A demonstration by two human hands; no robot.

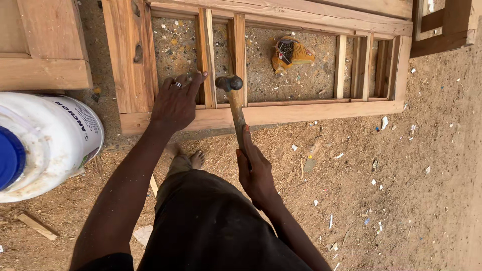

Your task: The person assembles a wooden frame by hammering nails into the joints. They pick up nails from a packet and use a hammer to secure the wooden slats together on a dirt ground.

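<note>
A wooden frame (311, 111) with several upright slats lies flat on sandy ground. My left hand (175, 103), a ring on one finger, rests on the frame's near rail with its fingertips against a slat (206, 55). My right hand (256, 173) grips the wooden handle of a hammer (235, 108). The hammer's dark metal head (229, 83) hovers between that slat and the neighbouring slat (239, 55), just above the near rail.
A large white plastic tub (50, 143) with a blue lid lies on its side at the left. Wooden panels (42, 45) sit at the top left and another frame (444, 25) at the top right. A crumpled yellow wrapper (291, 52) lies inside the frame. My bare feet (187, 158) stand on sawdust.
</note>
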